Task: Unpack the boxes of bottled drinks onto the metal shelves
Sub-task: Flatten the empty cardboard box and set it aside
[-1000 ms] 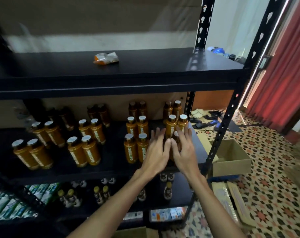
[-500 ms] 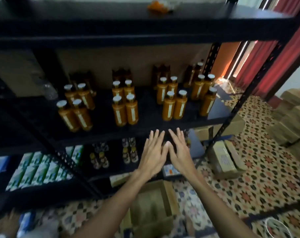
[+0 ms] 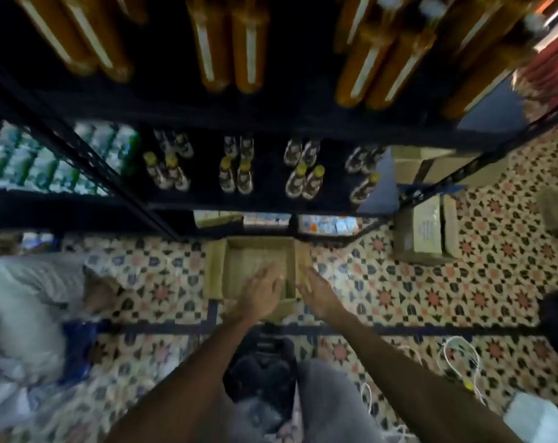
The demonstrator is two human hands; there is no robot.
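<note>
Cardboard box [image 3: 255,255] lies open on the patterned floor [image 3: 399,282], just in front of the black shelves [image 3: 271,119]. Left hand [image 3: 261,290] hovers over it, fingers straight, gripping nothing. Right hand [image 3: 317,290] is by the right flap, fingers loose and apart. Amber bottles [image 3: 249,43] stand blurred on the shelf above.

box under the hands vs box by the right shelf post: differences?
The centre box is open, flaps spread, inside looks bare; the right box shows a closed face with a pale label. The left hand and right hand are over the centre box, none at the right box. Both are brown cardboard on the tiled floor.
</note>
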